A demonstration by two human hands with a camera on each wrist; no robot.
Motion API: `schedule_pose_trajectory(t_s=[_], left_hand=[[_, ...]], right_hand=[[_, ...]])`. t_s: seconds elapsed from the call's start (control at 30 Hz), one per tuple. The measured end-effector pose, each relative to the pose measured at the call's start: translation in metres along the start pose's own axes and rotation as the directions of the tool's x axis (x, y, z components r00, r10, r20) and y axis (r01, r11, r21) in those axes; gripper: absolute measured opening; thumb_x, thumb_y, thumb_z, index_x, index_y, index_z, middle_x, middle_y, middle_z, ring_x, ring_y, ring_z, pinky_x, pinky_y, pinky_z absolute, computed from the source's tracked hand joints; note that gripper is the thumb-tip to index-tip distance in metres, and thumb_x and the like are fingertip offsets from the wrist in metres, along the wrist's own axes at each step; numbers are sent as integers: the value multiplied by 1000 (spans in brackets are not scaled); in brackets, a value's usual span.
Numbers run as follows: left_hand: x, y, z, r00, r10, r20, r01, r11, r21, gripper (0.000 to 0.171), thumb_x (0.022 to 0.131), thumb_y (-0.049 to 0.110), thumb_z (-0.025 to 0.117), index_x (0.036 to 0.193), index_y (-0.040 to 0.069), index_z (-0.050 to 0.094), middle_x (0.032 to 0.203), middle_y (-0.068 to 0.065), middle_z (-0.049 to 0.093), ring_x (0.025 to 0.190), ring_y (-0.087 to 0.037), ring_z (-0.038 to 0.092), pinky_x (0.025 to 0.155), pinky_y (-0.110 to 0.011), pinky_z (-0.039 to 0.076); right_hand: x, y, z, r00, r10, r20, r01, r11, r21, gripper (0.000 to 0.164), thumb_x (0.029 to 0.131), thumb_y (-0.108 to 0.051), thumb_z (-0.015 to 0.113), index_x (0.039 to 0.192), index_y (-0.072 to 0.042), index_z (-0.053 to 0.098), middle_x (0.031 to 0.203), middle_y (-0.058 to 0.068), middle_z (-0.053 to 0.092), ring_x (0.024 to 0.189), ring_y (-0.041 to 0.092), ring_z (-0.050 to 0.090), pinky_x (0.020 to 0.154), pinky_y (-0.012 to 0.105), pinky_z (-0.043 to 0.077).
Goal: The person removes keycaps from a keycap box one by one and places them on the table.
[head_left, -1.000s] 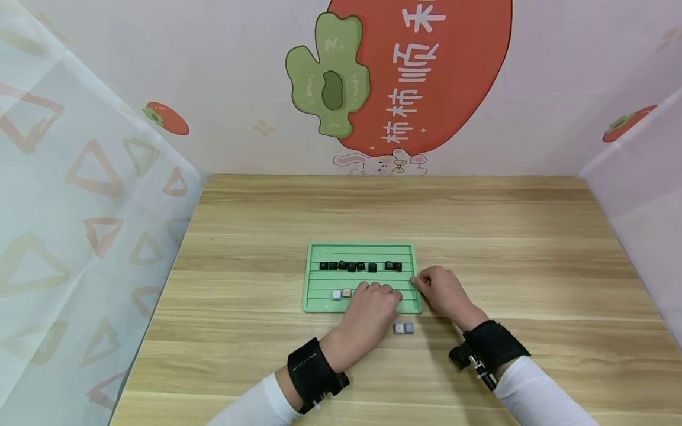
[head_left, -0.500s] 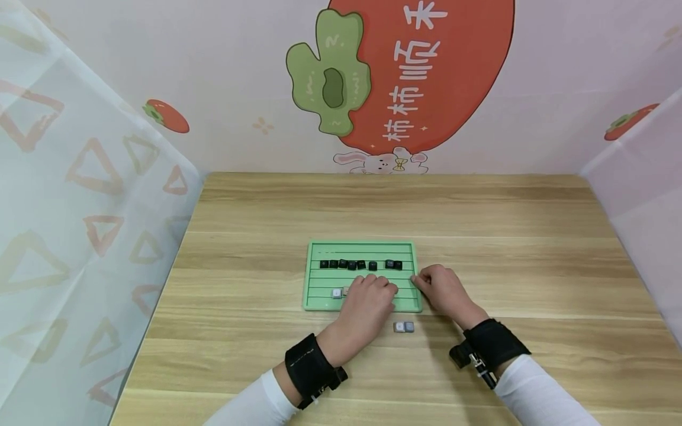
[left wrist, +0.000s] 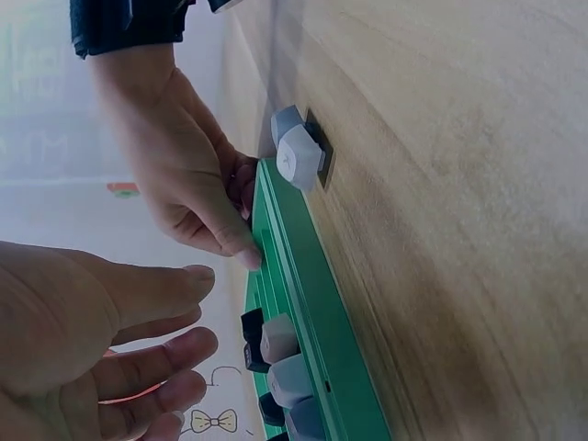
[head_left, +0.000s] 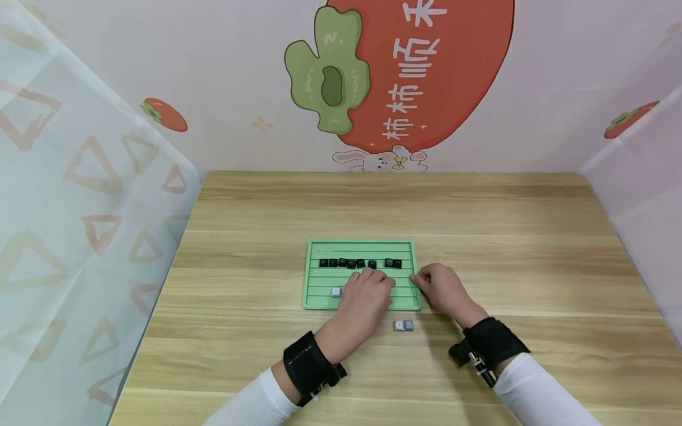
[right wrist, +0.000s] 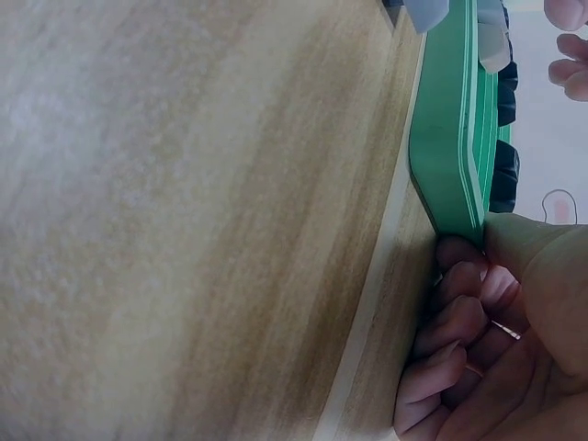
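The left forearm (head_left: 253,397), in a white cloth sleeve (head_left: 261,402), slants in from the lower left of the head view; the right forearm (head_left: 540,390), likewise sleeved, from the lower right. Wide black fabric straps (head_left: 308,365) circle the 2 wrists (head_left: 330,342). The bare left hand (head_left: 364,300) is back upward, fingers bent; the left wrist view shows its thumb (left wrist: 175,287) apart from the fingertips (left wrist: 188,347). The bare right hand (head_left: 445,293), near it but apart, pinches between thumb and index finger, its remaining fingers (right wrist: 450,326) curled toward the palm.

There are one green tray (head_left: 325,278), eight black keycaps (head_left: 342,262) and at least five pale keycaps (head_left: 399,325)
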State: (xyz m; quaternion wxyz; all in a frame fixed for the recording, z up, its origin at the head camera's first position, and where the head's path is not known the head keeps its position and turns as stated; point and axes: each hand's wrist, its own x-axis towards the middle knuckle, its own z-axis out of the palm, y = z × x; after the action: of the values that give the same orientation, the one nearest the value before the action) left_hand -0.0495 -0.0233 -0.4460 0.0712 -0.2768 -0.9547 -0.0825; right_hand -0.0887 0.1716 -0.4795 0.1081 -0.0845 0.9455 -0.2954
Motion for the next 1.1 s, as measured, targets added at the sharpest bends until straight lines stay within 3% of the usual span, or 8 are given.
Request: schedule_pose_trajectory(t_s=[0.63, 1.1], left_hand=[[2, -8, 8, 997, -58, 49, 57, 998, 15, 26, 80, 30, 71, 102, 16, 71, 97, 0, 65, 89, -19, 56, 71, -32, 43], [5, -10, 16, 999, -41, 5, 41, 998, 46, 11, 83, 24, 68, 88, 16, 72, 86, 1, 65, 77, -18, 52, 66, -31, 36]], right_hand=[[0, 0, 0, 1000, 2, 16, -2, 1000, 9, 40, 91, -23, 58, 54, -12, 47, 49, -5, 31, 46, 12, 34, 49, 28, 29], [0, -1, -1, 1000, -1, 9, 1, 1000, 11, 41, 91, -23, 59, 53, -12, 46, 49, -6, 31, 47, 13, 34, 49, 28, 29]])
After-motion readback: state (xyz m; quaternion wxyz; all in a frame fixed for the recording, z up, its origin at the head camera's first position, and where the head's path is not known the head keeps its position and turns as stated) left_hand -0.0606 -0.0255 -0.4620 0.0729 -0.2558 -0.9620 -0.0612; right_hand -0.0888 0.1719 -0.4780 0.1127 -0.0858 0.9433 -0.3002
